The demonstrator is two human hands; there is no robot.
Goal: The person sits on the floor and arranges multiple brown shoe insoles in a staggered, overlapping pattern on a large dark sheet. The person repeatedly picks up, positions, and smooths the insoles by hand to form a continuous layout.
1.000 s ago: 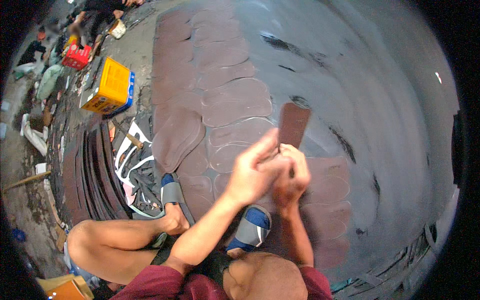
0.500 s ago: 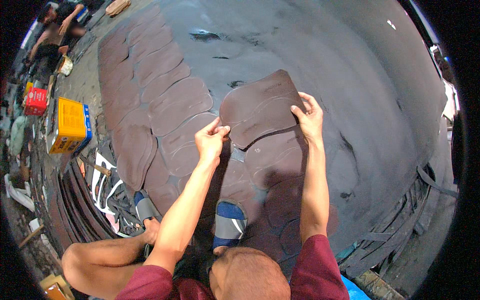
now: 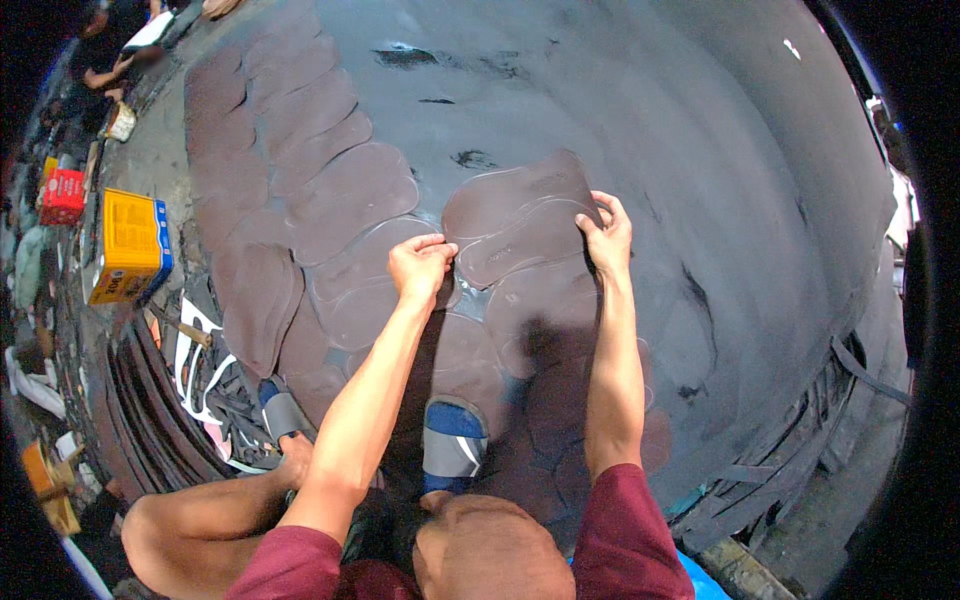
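Note:
A brown sole piece (image 3: 520, 222), shaped like two shoe soles side by side, lies between my hands over the large dark grey sheet (image 3: 600, 110). My left hand (image 3: 420, 268) pinches its left edge between thumb and fingers. At the right edge my right hand (image 3: 608, 238) grips it, thumb on top. The piece rests on or just above the sheet; I cannot tell whether its whole underside touches. Similar brown pieces (image 3: 350, 185) run in rows to the left, and another brown piece (image 3: 540, 305) lies just nearer to me.
A small stack of brown soles (image 3: 258, 310) lies at the left. Beyond it are a yellow tin (image 3: 130, 250), a red box (image 3: 63, 197) and dark strips (image 3: 155, 420). My sandalled foot (image 3: 455, 445) is on the brown pieces. Another person (image 3: 100, 60) sits far left.
The sole piece has come down flatter onto the sheet, and the dark gap under its near edge has narrowed. Both hands keep hold of it. The view has shifted slightly.

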